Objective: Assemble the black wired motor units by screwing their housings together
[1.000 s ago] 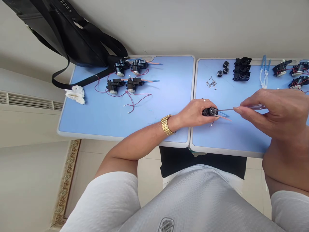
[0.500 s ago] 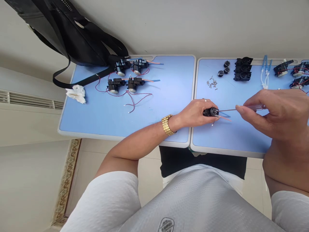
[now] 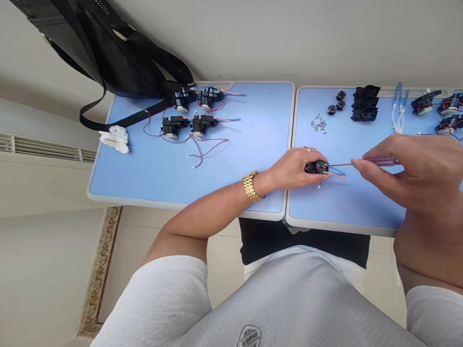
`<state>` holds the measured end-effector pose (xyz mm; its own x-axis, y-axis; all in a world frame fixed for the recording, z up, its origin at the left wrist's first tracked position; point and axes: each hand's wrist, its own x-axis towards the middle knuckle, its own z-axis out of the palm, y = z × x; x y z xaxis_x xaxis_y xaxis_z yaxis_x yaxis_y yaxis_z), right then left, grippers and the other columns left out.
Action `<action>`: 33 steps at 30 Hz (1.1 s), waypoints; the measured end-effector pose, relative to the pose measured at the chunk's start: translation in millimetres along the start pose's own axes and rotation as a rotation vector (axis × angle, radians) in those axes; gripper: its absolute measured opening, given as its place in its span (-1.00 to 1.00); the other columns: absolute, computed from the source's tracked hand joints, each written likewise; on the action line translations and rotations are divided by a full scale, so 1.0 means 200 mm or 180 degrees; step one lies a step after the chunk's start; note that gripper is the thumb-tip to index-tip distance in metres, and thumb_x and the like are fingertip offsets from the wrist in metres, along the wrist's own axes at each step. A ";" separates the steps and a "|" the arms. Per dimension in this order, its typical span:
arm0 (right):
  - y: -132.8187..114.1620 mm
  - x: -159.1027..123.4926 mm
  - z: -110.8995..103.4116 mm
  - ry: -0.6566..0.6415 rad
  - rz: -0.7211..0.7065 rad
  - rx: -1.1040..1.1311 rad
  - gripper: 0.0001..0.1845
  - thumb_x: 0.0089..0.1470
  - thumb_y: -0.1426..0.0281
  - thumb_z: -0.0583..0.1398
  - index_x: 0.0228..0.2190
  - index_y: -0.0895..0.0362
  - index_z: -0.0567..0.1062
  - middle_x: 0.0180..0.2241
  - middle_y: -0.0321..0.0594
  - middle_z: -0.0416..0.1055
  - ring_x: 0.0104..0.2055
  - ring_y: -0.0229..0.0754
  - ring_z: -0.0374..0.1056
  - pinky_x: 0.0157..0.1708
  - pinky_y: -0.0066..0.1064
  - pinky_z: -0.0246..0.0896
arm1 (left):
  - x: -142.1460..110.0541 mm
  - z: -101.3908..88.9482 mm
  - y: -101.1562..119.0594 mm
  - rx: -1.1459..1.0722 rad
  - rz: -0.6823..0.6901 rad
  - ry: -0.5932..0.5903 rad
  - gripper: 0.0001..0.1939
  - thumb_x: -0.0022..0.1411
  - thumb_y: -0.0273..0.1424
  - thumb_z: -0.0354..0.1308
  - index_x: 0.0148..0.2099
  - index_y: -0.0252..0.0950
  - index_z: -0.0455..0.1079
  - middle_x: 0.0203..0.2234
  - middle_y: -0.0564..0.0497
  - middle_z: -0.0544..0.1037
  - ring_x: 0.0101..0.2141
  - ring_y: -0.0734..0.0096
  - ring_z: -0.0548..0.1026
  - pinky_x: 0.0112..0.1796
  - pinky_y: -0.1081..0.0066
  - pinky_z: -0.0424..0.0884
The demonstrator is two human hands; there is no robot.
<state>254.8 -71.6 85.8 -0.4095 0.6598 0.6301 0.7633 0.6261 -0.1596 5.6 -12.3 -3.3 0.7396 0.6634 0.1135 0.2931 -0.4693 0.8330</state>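
Note:
Near the left edge of the right-hand table, my left hand [image 3: 294, 168] grips a small black motor assembly [image 3: 317, 167] between thumb and fingers. A blue tube [image 3: 336, 171] and a pinkish one [image 3: 337, 177] stick out of its right side. My right hand [image 3: 419, 166] is wrapped around the clear handle of a screwdriver [image 3: 385, 162]. The thin shaft lies nearly level, pointing left, and its tip meets the assembly; the exact contact spot is too small to make out. Small loose screws [image 3: 319, 124] lie scattered beyond my left hand.
Black round parts [image 3: 341, 104], black plastic housings [image 3: 365, 103] and bundled pale tubes [image 3: 399, 115] sit toward the back. Other motor assemblies [image 3: 421, 102] lie far right. On the left table [image 3: 144, 173] are wired assemblies [image 3: 203, 125], a crumpled tissue [image 3: 115, 139] and a black bag [image 3: 119, 58].
Almost nothing differs. The camera view shifts slightly, while both hands keep their hold and the screwdriver tip stays at the assembly.

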 end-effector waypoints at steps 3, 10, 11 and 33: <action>0.02 -0.01 0.00 0.0011 0.0057 -0.0248 -0.57 0.30 0.15 0.41 -0.52 -0.01 0.43 -0.71 -0.44 0.28 -0.66 -0.24 0.22 -0.61 -0.26 -0.10 | 0.00 0.00 0.00 0.0013 -0.0031 -0.0004 -0.65 0.40 -0.07 0.33 -0.01 -0.23 0.65 -0.26 -0.02 0.71 -0.22 0.26 0.62 -0.13 0.30 0.45; 0.01 -0.01 -0.02 -0.0433 -0.0106 0.0506 -0.92 0.36 0.36 0.31 -0.10 -0.02 0.57 -0.27 -0.35 0.70 -0.38 -0.18 0.59 -0.44 -0.30 0.31 | 0.00 0.00 0.00 -0.0026 -0.0010 0.0015 -0.67 0.40 -0.07 0.34 -0.03 -0.23 0.65 -0.27 -0.02 0.70 -0.21 0.26 0.62 -0.12 0.30 0.45; 0.01 -0.01 -0.02 -0.0460 -0.0129 0.0557 -0.91 0.36 0.39 0.30 -0.11 -0.01 0.56 -0.26 -0.34 0.70 -0.37 -0.19 0.59 -0.42 -0.30 0.33 | 0.00 0.00 0.00 -0.0026 0.0003 0.0018 -0.67 0.40 -0.08 0.35 -0.03 -0.23 0.65 -0.26 -0.02 0.71 -0.21 0.27 0.62 -0.11 0.30 0.45; -0.02 0.01 0.02 -0.0067 -0.0059 0.0330 -0.86 0.28 0.40 0.36 -0.32 -0.02 0.53 -0.49 -0.45 0.59 -0.53 -0.23 0.48 -0.55 -0.30 0.14 | 0.00 0.00 0.00 0.0000 0.0022 0.0028 -0.64 0.40 -0.05 0.36 -0.01 -0.23 0.66 -0.28 -0.02 0.71 -0.21 0.25 0.63 -0.09 0.29 0.47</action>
<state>248.9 -72.4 85.0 -0.4343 0.6556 0.6177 0.7000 0.6772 -0.2265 5.7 -12.8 -4.5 0.7363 0.6652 0.1240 0.2879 -0.4738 0.8322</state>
